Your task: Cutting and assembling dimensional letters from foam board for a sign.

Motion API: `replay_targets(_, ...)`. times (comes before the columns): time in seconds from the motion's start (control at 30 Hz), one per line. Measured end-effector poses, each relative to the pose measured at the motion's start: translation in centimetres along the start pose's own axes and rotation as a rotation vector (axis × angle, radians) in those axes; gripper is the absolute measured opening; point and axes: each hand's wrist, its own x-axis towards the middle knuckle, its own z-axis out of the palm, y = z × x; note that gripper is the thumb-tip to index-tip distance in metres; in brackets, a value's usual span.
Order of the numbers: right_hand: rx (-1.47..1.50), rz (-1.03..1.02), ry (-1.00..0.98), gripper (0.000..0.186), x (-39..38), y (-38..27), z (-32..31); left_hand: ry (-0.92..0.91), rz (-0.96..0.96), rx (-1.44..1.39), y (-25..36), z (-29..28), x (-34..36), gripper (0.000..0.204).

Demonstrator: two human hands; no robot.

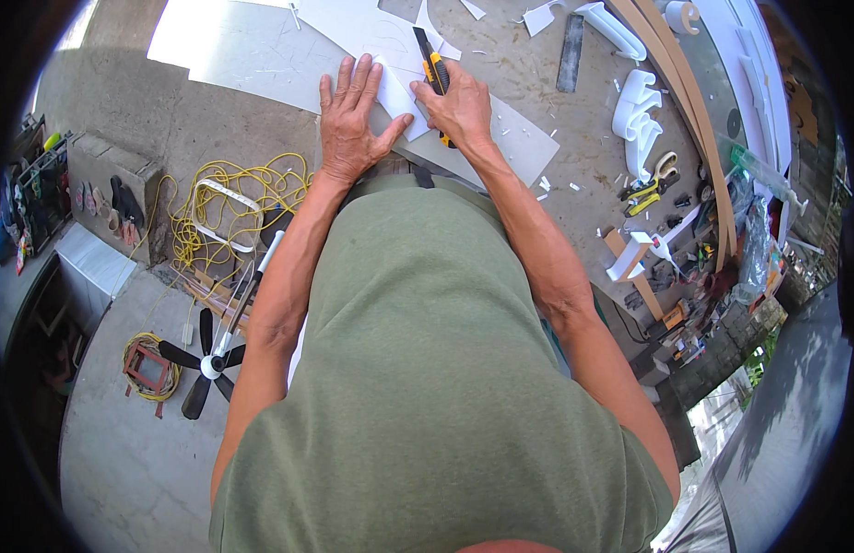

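Note:
My left hand [349, 134] lies flat with its fingers spread, pressing on the edge of a small white sheet piece [399, 103]. A yellow and black utility knife [433, 66] is in my right hand [465, 109], its fingers closed round the body. The knife stands tilted over the right side of the white piece; I cannot make out its blade. Under both hands lies a pale grey board [530, 140], and a larger white sheet [261, 57] stretches away to the left with lines marked on it. Curved white offcuts [436, 29] lie just beyond the knife.
On the table's right side are a dark metal strip [570, 53], white curved letter-like shapes [637, 120], yellow-handled snips [644, 198] and long brown strips [699, 101]. Small white scraps are scattered about. Tangled yellow cord [210, 198] and a black-bladed fan [210, 367] lie on the floor at left.

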Motion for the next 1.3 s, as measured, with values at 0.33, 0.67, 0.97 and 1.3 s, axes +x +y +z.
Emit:
replay_targets(0.33, 0.006, -0.003, 0.0, 0.045, 0.0, 0.0, 0.0, 0.0, -0.005, -0.014, 0.0, 0.1, 0.0, 0.09)
replay_targets(0.67, 0.376, 0.12, -0.11, 0.028, -2.8, -1.0, -2.5, 0.006, -0.01, -0.013, -0.1, 0.1, 0.0, 0.09)
replay_targets(0.97, 0.424, 0.051, -0.116, 0.027, -4.0, 0.3, -2.2, 0.017, -0.012, -0.023, 0.0, 0.2, 0.0, 0.09)
replay_targets(1.3, 0.333, 0.017, -0.1, 0.027, -3.8, 0.4, -1.6, 0.019, -0.024, -0.038, -0.1, 0.4, 0.0, 0.091)
